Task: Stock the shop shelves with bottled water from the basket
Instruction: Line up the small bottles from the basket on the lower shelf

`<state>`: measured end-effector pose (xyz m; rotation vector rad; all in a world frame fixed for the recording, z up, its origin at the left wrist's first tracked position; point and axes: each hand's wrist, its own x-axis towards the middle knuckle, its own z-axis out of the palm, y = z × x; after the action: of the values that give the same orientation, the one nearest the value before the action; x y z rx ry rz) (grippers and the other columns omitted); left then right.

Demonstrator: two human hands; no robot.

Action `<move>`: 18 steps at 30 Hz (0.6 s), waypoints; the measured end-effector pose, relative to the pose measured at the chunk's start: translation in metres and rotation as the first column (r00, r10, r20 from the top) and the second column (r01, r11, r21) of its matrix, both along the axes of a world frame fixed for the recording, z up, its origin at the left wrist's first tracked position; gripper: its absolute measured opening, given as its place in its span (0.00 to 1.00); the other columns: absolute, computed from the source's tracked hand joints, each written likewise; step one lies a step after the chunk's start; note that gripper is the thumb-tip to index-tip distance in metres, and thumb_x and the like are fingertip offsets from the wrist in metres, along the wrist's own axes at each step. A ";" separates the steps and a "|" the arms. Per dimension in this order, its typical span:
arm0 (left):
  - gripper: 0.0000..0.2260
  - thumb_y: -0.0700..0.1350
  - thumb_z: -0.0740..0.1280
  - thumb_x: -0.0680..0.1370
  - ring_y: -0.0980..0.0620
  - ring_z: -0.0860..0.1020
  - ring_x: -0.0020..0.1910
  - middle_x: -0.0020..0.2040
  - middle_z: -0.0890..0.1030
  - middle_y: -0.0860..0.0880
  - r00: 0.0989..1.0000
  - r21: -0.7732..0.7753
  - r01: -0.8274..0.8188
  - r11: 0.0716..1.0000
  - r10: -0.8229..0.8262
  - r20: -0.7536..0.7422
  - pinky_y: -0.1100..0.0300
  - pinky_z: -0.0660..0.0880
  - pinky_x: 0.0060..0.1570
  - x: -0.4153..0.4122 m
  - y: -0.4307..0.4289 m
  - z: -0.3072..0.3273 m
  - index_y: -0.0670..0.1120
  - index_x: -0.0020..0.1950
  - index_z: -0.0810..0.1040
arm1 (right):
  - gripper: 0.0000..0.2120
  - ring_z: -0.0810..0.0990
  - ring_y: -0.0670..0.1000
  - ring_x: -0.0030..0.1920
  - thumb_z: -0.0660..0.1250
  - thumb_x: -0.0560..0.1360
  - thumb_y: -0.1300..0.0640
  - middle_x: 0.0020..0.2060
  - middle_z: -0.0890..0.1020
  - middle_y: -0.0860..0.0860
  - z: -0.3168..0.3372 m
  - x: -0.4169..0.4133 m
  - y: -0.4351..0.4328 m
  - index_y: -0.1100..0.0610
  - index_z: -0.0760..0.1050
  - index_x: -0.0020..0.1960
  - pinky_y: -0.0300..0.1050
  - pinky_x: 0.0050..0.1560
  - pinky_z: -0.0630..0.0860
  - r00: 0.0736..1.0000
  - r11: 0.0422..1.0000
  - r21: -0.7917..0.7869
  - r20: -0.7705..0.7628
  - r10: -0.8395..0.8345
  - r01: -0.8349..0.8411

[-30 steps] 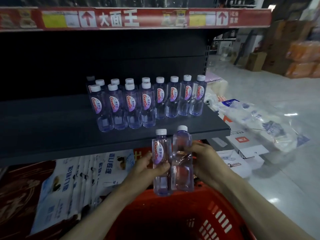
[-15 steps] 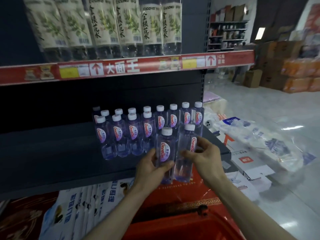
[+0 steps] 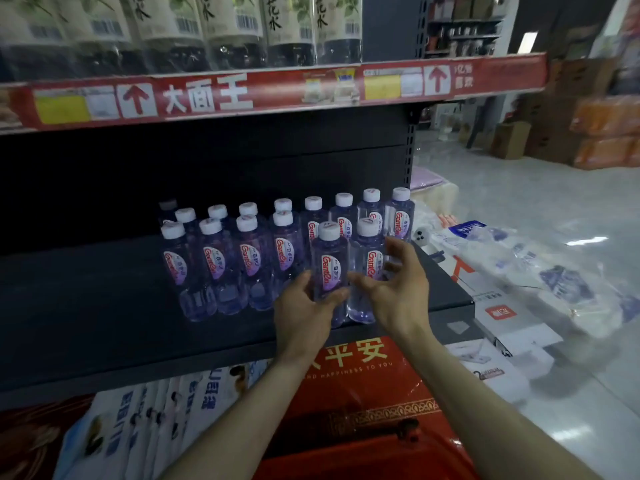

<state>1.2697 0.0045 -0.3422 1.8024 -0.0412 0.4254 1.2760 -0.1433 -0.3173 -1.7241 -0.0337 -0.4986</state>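
Landmark: the dark shelf (image 3: 104,306), with the stocked bottles (image 3: 249,258) standing in ranks toward its right end.

Task's thing: the left bottle (image 3: 329,268) and the right bottle (image 3: 369,258) stand upright and touching, near the shelf's front edge and just in front of the stocked bottles. Their bases seem to rest on the shelf board, though I cannot be sure.

Left hand (image 3: 303,311): the thumb lies across the left bottle's front below the label and the fingers curl round its far side, a firm hold low on the body.

Right hand (image 3: 401,289): the thumb reaches to the right bottle's front and the fingers are spread wide beside and behind it. I cannot tell whether they press it.

Handling: these are small, full bottles of thin clear plastic, and I judge each light enough for one hand. The walls probably give under a squeeze and the surface is smooth. Being tall and narrow, they likely tip easily. The body just under the label looks the best place to hold, or the stiff white cap.

Change: a second ago the pair was held below the shelf's front edge, above the red basket. Now it sits at shelf level. The right fingers, then wrapped close, have opened, and the right bottle's label now faces forward.
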 end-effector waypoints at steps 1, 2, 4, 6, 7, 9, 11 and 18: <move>0.12 0.51 0.78 0.75 0.67 0.83 0.49 0.51 0.87 0.59 1.000 0.009 -0.015 1.000 0.015 -0.001 0.62 0.79 0.51 0.000 -0.001 0.000 0.54 0.57 0.84 | 0.34 0.79 0.35 0.51 0.82 0.70 0.58 0.59 0.77 0.44 -0.002 0.002 0.001 0.50 0.70 0.71 0.27 0.41 0.77 1.000 1.000 -0.009 0.006 0.004 -0.004; 0.10 0.51 0.78 0.75 0.67 0.82 0.48 0.49 0.87 0.59 1.000 0.010 -0.025 1.000 0.025 0.001 0.65 0.77 0.48 0.001 -0.002 -0.001 0.54 0.55 0.84 | 0.35 0.79 0.39 0.55 0.82 0.70 0.56 0.61 0.77 0.45 -0.004 0.005 0.002 0.48 0.69 0.70 0.31 0.45 0.79 1.000 1.000 -0.019 0.002 0.007 -0.007; 0.07 0.51 0.78 0.76 0.67 0.82 0.45 0.46 0.86 0.58 0.999 0.015 -0.052 0.999 0.052 0.001 0.68 0.73 0.44 0.003 -0.002 -0.003 0.52 0.51 0.84 | 0.35 0.79 0.45 0.59 0.82 0.69 0.53 0.61 0.77 0.45 -0.007 0.010 0.002 0.44 0.68 0.69 0.41 0.55 0.81 0.999 0.999 -0.028 -0.014 0.030 -0.031; 0.08 0.53 0.78 0.75 0.68 0.81 0.45 0.45 0.86 0.58 0.997 0.063 -0.079 0.995 0.080 -0.015 0.68 0.72 0.42 0.005 0.001 -0.007 0.53 0.49 0.83 | 0.35 0.80 0.41 0.59 0.82 0.70 0.52 0.59 0.78 0.42 -0.013 0.009 0.001 0.44 0.67 0.70 0.37 0.55 0.80 0.996 0.995 -0.044 -0.038 0.083 -0.085; 0.09 0.54 0.79 0.74 0.69 0.80 0.45 0.46 0.85 0.59 0.996 0.106 -0.080 0.991 0.084 -0.030 0.68 0.73 0.42 0.004 0.003 -0.010 0.54 0.50 0.83 | 0.35 0.79 0.38 0.59 0.81 0.71 0.51 0.59 0.77 0.39 -0.018 0.007 -0.001 0.44 0.66 0.72 0.33 0.56 0.77 0.992 0.992 -0.060 -0.059 0.108 -0.112; 0.14 0.55 0.80 0.72 0.69 0.80 0.46 0.47 0.84 0.61 0.994 0.199 -0.087 0.976 0.098 -0.050 0.66 0.77 0.46 0.003 0.008 -0.020 0.56 0.54 0.82 | 0.35 0.76 0.42 0.64 0.78 0.74 0.49 0.63 0.77 0.41 -0.034 0.002 -0.007 0.45 0.65 0.75 0.38 0.61 0.74 0.984 0.988 -0.075 -0.121 0.129 -0.138; 0.17 0.56 0.81 0.70 0.66 0.81 0.49 0.50 0.84 0.61 0.991 0.279 -0.105 0.954 0.124 -0.049 0.60 0.81 0.53 0.003 0.014 -0.031 0.58 0.56 0.81 | 0.33 0.76 0.46 0.67 0.75 0.76 0.50 0.67 0.78 0.45 -0.048 -0.004 -0.011 0.47 0.65 0.77 0.46 0.66 0.75 0.981 0.987 -0.085 -0.153 0.123 -0.137; 0.17 0.59 0.74 0.74 0.63 0.80 0.56 0.60 0.80 0.59 0.997 0.441 -0.049 0.896 0.072 -0.035 0.56 0.81 0.59 -0.004 0.023 -0.041 0.58 0.61 0.80 | 0.17 0.81 0.47 0.55 0.64 0.77 0.43 0.56 0.82 0.42 -0.053 -0.003 -0.015 0.43 0.72 0.66 0.53 0.54 0.80 0.993 0.907 -0.408 -0.096 0.068 -0.101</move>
<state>1.2654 0.0272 -0.3830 2.2676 -0.0491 0.4386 1.2727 -0.1580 -0.3706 -2.1468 -0.1673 -0.3741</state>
